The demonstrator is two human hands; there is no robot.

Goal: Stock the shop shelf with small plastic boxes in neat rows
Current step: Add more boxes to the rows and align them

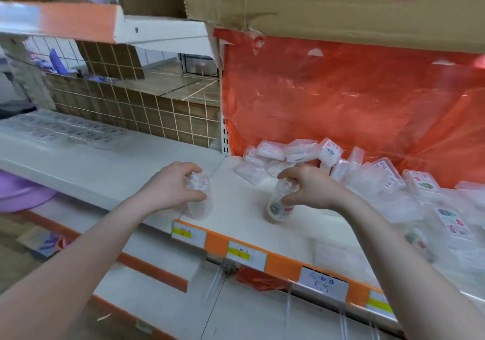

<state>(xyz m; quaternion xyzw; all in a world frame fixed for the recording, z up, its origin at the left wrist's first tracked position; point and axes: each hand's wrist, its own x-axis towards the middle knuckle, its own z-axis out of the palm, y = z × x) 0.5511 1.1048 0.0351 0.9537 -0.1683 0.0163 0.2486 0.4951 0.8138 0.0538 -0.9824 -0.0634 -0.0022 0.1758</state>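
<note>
My left hand (174, 186) grips a clear plastic box (200, 203) from above, standing on end near the white shelf's (244, 224) front left corner. My right hand (309, 187) grips a second clear box (278, 208) with a printed label, also upright on the shelf, a little to the right. Behind and to the right lies a loose heap of several small clear plastic boxes (328, 153), some showing red and green labels, against an orange plastic sheet (341, 98).
The shelf's orange front strip (280, 262) carries price tags. A large cardboard carton (328, 6) sits on the shelf above. The neighbouring shelf on the left holds flat clear packs (65, 129). A purple basin (21, 192) sits lower left. A lower shelf runs below.
</note>
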